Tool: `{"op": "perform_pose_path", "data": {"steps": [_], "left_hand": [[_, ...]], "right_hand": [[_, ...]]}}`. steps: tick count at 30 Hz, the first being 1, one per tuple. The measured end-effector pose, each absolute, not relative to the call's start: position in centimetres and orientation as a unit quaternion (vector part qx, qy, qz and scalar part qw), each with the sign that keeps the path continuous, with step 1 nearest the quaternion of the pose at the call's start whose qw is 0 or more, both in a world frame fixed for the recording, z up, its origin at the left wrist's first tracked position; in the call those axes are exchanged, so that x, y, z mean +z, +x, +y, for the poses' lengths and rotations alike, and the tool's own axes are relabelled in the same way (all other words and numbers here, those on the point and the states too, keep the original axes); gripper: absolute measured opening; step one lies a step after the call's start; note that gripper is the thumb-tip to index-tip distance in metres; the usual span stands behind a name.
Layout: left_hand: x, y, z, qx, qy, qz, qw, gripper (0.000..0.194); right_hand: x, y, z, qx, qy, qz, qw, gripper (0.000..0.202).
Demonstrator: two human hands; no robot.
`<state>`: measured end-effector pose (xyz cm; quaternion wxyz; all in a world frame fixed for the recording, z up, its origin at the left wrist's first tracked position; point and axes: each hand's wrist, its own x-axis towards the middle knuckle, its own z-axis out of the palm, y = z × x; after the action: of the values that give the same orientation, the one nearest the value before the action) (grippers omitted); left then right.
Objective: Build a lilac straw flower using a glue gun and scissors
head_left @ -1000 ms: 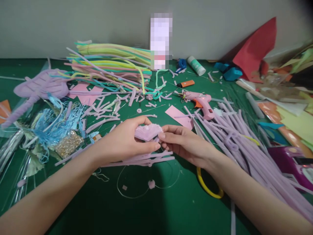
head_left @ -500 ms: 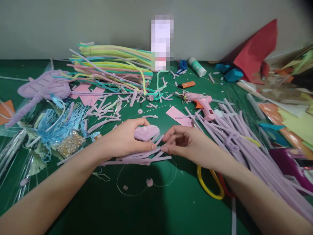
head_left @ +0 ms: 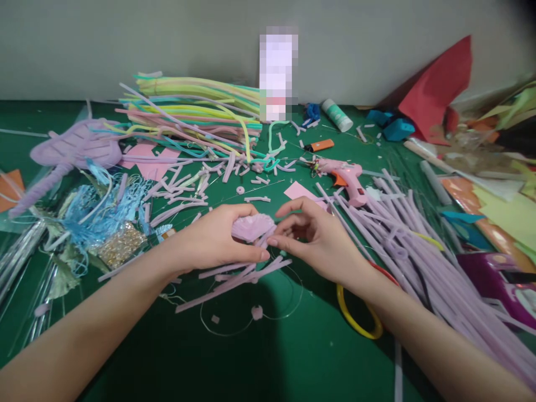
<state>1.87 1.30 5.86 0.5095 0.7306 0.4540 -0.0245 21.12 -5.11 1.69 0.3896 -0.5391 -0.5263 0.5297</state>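
Observation:
My left hand [head_left: 220, 237] is curled round a small lilac fan-shaped piece of fuzzy pipe cleaner [head_left: 252, 227], thumb below and fingers behind it. At its right edge, my right hand [head_left: 307, 231] is bent in, with its thumb and middle finger closing at a short lilac strip [head_left: 262, 241] under the fan shape. The fingertips partly hide this strip. Loose lilac pipe cleaners [head_left: 234, 283] lie on the green table [head_left: 293, 357] just below the left hand. A thin wire loop with a small lilac bit [head_left: 257, 312] lies nearer to me.
A pink glue gun [head_left: 347, 176] lies beyond my right hand. Yellow-handled scissors [head_left: 355, 321] sit under the right forearm, beside a lilac pipe-cleaner bundle [head_left: 422, 262]. Blue tassels [head_left: 104, 204], an orange lighter [head_left: 320, 145] and coloured pipe cleaners [head_left: 188, 106] are farther back.
The right hand has risen slightly and shifted left to the fan-shaped piece. Loose lilac strips under the left hand have dropped apart and tilted on the table.

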Motion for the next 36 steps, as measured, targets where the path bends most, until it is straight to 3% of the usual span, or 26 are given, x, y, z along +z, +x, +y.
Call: {"op": "perform_pose_path", "data": {"steps": [7,14,22,29,36], "left_hand": [[6.0,1.9,1.1,-0.033,0.724,0.464,0.51,0.033],[5.6,1.8,1.2,-0.027,0.726,0.463,0.508,0.034],[5.6,1.8,1.3,0.006,0.734,0.465,0.495,0.037],[5.1,1.7,1.3,0.019,0.718,0.464,0.518,0.033],[4.9,1.5,1.3,0.014,0.719,0.464,0.517,0.034]], "right_hand": [[1.4,20.7,-5.0,0.677,-0.513,-0.376,0.37,0.046],[1.3,20.6,-5.0,0.722,-0.517,-0.319,0.33,0.038],[1.8,20.8,-4.8,0.67,-0.517,-0.353,0.399,0.032],[1.7,21.3,-4.9,0.665,-0.546,-0.36,0.36,0.034],[1.9,21.3,-5.0,0.602,-0.57,-0.4,0.391,0.026]]}}
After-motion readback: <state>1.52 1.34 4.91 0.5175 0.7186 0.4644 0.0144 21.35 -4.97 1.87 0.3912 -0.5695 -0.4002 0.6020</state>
